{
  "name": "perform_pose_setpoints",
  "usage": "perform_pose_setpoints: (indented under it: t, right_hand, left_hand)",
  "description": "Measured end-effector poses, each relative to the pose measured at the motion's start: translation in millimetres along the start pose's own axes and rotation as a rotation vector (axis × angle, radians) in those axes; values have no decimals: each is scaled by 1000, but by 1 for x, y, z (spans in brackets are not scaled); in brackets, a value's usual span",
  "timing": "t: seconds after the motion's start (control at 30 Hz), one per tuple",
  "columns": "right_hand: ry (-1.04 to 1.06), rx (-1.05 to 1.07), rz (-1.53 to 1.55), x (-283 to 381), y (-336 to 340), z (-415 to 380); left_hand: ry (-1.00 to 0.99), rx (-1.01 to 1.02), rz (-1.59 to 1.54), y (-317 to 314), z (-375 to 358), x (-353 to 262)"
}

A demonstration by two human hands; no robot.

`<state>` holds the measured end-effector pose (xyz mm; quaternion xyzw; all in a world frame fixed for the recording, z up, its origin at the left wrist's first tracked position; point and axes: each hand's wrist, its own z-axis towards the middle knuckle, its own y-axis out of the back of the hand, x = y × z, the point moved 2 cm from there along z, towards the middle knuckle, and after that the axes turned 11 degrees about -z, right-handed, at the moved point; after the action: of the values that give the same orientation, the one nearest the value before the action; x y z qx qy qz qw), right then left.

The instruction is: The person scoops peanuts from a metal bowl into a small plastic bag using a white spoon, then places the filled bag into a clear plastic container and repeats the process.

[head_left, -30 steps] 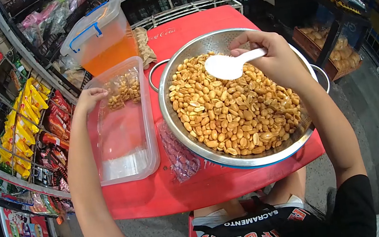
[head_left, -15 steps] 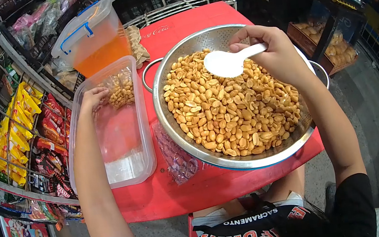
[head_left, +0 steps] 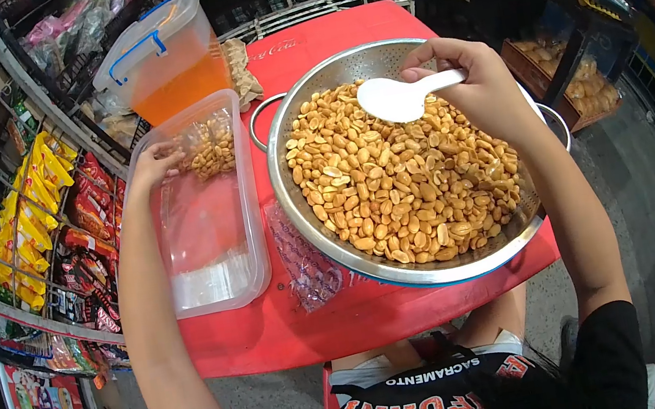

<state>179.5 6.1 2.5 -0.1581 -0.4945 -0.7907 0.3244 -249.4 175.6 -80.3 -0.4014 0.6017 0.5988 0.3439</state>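
Note:
My right hand (head_left: 473,83) grips the handle of a white plastic serving spoon (head_left: 397,99), holding it over the far side of a heap of peanuts (head_left: 401,184). The peanuts fill much of a perforated metal colander (head_left: 293,201). Inside a clear plastic bin (head_left: 258,241) to the left, my left hand (head_left: 157,165) hovers with loosely parted fingers beside a clear bag of peanuts (head_left: 212,150). The bag lies at the bin's far end. Whether a fingertip still touches its plastic is hard to see.
A lidded container (head_left: 173,66) with orange contents stands behind the bin, beside a crumpled brown paper bag (head_left: 241,72). Patterned plastic packaging (head_left: 303,264) lies between bin and colander on the red table (head_left: 296,329). Racks of snack packets (head_left: 39,224) border the left side.
My left hand has drawn slightly back and up from the peanut bag, its fingers loosening. My right hand and the spoon have barely moved over the colander. The view has shifted a little.

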Motion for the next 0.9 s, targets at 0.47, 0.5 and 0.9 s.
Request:
perform_pose_setpoints:
  t: [0.47,0.5,0.9]
  right_hand:
    - [24,40,-7,0,-1,-1]
    - [41,21,-1,-3,-2,0]
    - [65,10,29,-6,-4,1]
  left_hand:
    - [25,653,693,16,-121,41]
    - [116,694,611,17,-119,46]
    - [93,545,637,26,-130,19]
